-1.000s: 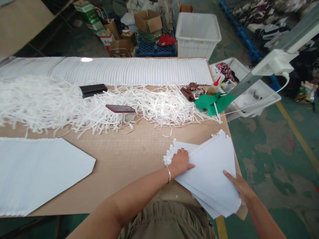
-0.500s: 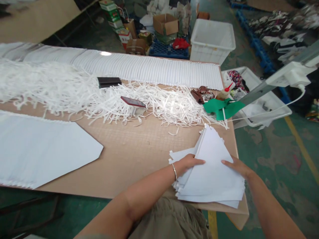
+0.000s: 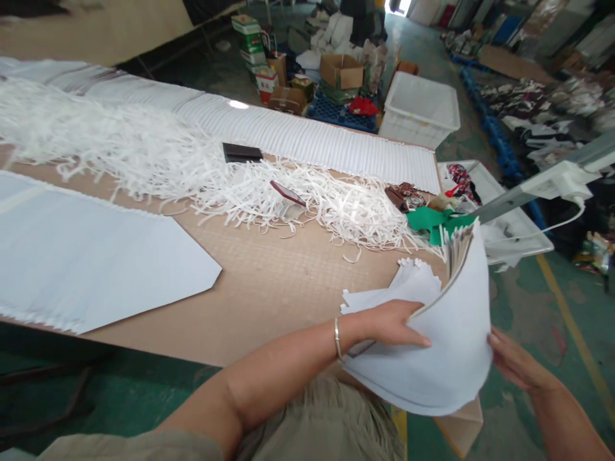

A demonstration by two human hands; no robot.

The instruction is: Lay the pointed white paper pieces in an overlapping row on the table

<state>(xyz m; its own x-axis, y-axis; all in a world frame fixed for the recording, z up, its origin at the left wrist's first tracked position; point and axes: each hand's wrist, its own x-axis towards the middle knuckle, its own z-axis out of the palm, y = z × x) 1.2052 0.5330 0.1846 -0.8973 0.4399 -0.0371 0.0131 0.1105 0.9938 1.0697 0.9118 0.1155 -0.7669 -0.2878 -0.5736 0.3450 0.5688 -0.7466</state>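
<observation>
A thick stack of white paper sheets (image 3: 451,339) is lifted and bowed between my two hands near the table's right end. My left hand (image 3: 396,323) grips its left side, thumb on the top face and fingers hidden beneath. My right hand (image 3: 516,358) holds the stack's right edge, with most of its fingers behind the sheets. Under and behind the lifted stack, more white sheets (image 3: 379,294) with notched ends lie on the table. A green cloth piece (image 3: 435,221) lies just beyond the stack's upper end.
White paper strips (image 3: 355,208) are heaped along the table (image 3: 288,275), with a dark block (image 3: 241,153) and a dark red-edged flat piece (image 3: 287,193) on them. Overlapped white sheets (image 3: 96,262) lie left; a long row (image 3: 336,141) runs behind. A metal post (image 3: 523,192) rises at right.
My hands have raised the top sheets off the pile and bent them into a curve, moving right. The view has shifted, so the table appears further right and tilted.
</observation>
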